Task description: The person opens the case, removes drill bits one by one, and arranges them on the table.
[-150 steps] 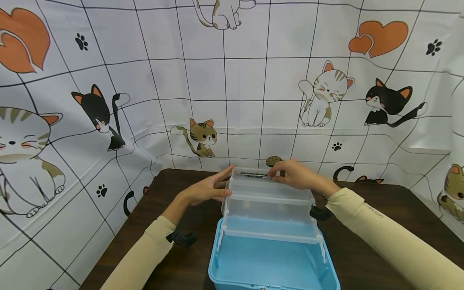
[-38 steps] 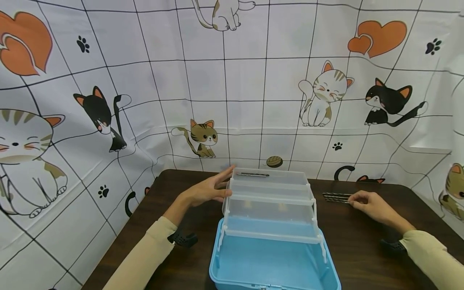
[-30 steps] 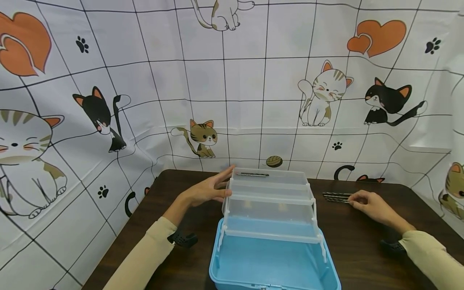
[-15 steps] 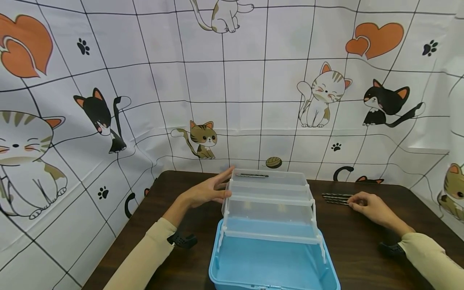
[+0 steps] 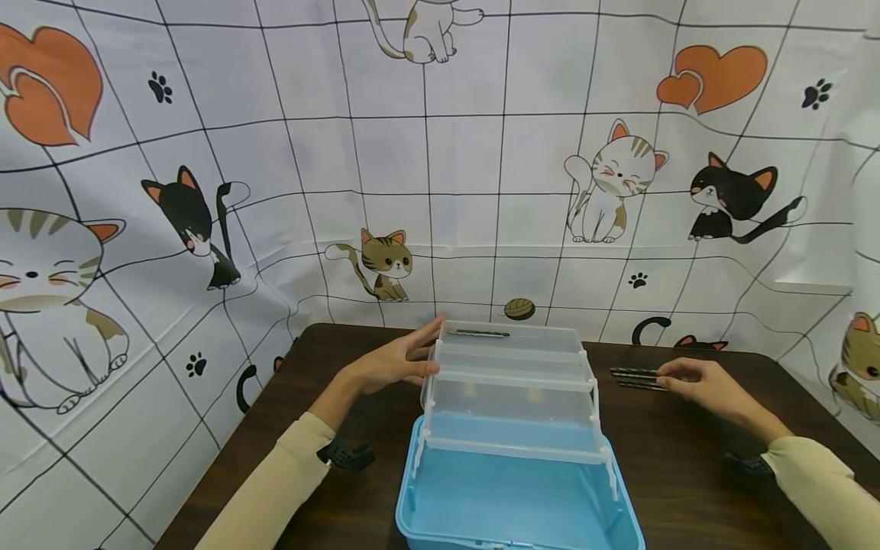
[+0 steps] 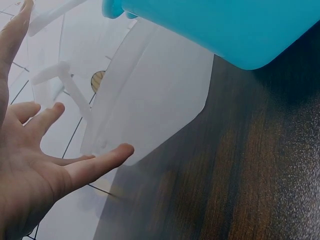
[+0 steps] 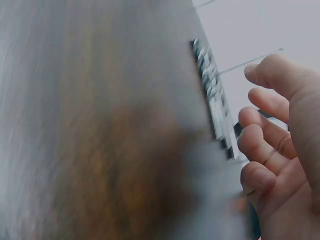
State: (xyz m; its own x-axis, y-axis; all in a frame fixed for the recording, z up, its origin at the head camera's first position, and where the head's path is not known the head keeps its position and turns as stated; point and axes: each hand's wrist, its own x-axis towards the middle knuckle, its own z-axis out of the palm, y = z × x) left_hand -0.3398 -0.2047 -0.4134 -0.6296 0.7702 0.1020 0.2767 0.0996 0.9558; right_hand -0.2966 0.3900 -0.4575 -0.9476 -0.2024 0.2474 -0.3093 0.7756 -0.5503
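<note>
A pale blue box stands with its tiered clear plastic trays folded up and back. One drill bit lies in the topmost tray. My left hand has its fingers spread along the left edge of the trays; in the left wrist view, a fingertip overlaps a clear panel. My right hand is loosely curled at the shank ends of several drill bits on the table. In the right wrist view its fingers are apart, with no bit visible between them, beside the bits.
The dark wooden table extends on both sides of the box. Right behind it hangs a white grid-patterned cloth printed with cats, paws and hearts. The black wrist straps hang below both forearms.
Five seconds ago my right hand was at the top tray; it moved right to the bits on the table. Over the last half second it shifts slightly left. My left hand stays in place.
</note>
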